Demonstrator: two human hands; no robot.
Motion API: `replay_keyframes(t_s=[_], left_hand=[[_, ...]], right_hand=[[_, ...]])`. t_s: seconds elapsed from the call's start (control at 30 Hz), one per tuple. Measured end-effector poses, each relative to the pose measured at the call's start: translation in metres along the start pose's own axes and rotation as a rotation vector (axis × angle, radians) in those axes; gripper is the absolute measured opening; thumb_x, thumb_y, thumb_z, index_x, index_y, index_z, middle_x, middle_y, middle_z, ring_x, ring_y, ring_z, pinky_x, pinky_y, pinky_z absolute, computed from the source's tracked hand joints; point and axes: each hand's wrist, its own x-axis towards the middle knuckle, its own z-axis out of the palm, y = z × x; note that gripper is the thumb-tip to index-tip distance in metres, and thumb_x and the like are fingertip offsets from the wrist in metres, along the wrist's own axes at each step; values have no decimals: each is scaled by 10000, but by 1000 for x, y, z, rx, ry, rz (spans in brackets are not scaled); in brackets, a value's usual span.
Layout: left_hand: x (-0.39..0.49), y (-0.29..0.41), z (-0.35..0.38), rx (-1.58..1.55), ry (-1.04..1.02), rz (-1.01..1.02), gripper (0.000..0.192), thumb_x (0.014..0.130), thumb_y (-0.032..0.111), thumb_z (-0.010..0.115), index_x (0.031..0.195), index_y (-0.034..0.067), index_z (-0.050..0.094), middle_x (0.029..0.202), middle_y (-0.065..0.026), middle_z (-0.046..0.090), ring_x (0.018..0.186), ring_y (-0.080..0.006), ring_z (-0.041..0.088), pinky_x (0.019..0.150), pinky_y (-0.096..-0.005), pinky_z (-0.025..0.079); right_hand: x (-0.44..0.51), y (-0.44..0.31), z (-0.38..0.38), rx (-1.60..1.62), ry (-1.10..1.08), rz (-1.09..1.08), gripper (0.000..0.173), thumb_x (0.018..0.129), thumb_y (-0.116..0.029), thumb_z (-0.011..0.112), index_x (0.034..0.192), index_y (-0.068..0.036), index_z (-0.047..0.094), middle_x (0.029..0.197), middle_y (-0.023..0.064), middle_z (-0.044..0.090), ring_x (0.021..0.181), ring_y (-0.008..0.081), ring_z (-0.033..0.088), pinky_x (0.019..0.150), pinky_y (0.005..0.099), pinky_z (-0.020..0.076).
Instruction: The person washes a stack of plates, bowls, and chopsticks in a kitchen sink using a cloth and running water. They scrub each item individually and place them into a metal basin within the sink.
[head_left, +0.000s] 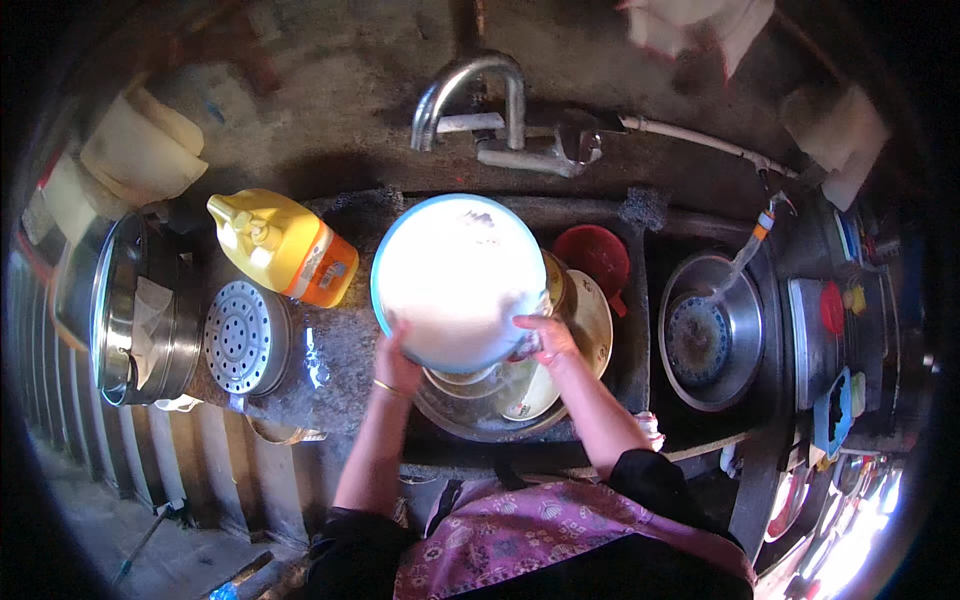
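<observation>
Both my hands hold a white round dish with a blue rim, raised over the left sink; glare washes out much of its face. My left hand grips its lower left edge. At the lower right edge is my right hand, with something whitish, perhaps a cloth or scrubber, under its fingers. Beneath the dish, a metal basin holds several dishes, among them a pale patterned plate and a white one. The dish hides part of the basin. A red plastic dipper lies behind at the right.
A curved metal faucet rises behind the sink. On the left counter are a yellow jug, a perforated steamer tray and a large steel pot. In the right sink, water runs from a hose into a steel basin.
</observation>
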Motion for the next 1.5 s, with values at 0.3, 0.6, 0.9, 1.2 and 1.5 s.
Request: replay_keyframes(t_s=[0.3, 0.6, 0.9, 1.2, 1.5], left_hand=[[-8, -99, 28, -138, 350, 130, 475, 731, 16, 576, 1177, 22, 411, 1073, -96, 505, 982, -213, 483, 856, -360, 399], [1, 22, 33, -29, 55, -224, 1015, 734, 715, 324, 1310, -47, -18, 1220, -294, 333, 1094, -402, 400, 912, -539, 340], [-7, 5, -63, -128, -59, -329, 533, 631, -59, 469, 1162, -48, 423, 1097, -164, 527, 1023, -297, 508, 922, -430, 385], [-34, -38, -43, -95, -111, -284, 568, 612, -93, 451, 1175, -26, 416, 1127, -127, 509, 1045, -271, 492, 921, -378, 379], [-52, -36, -32, -29, -178, -206, 625, 553, -71, 453, 1176, -47, 413, 1112, -161, 526, 1049, -290, 499, 938, -387, 362]], right_hand=[[8, 85, 29, 358, 178, -274, 314, 638, -56, 658, 936, -33, 561, 819, 80, 588, 711, 203, 556, 590, 325, 435], [-7, 36, -16, -1140, 391, -1218, 133, 704, -104, 618, 787, -42, 534, 666, 81, 573, 554, 175, 556, 458, 300, 452], [-22, 17, -21, -1555, -484, -970, 445, 653, -186, 683, 1042, -36, 525, 1077, 111, 523, 929, 265, 550, 877, 351, 402], [-25, 57, 63, -1289, -346, -1243, 383, 813, -268, 531, 1098, -19, 470, 1208, 160, 396, 1036, 304, 470, 878, 419, 385], [49, -2, 66, -1576, 328, -676, 391, 806, -346, 511, 1061, -49, 500, 1056, 147, 493, 992, 311, 453, 843, 424, 353]])
